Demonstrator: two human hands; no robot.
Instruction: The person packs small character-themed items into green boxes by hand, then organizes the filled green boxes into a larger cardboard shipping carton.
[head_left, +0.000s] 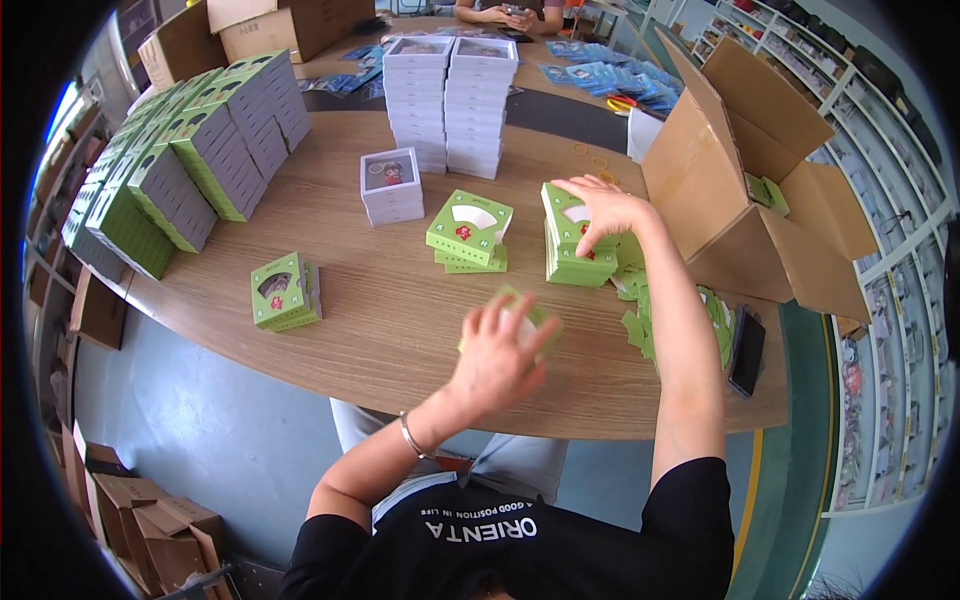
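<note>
Standing under the right hand [614, 212], a green stack [580, 270] is being gripped; left hand [492, 355] blurred, its hold unclear.

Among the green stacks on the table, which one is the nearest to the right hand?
The green stack directly beneath the right hand, beside the loose green pieces; all the others stand farther left.
</note>
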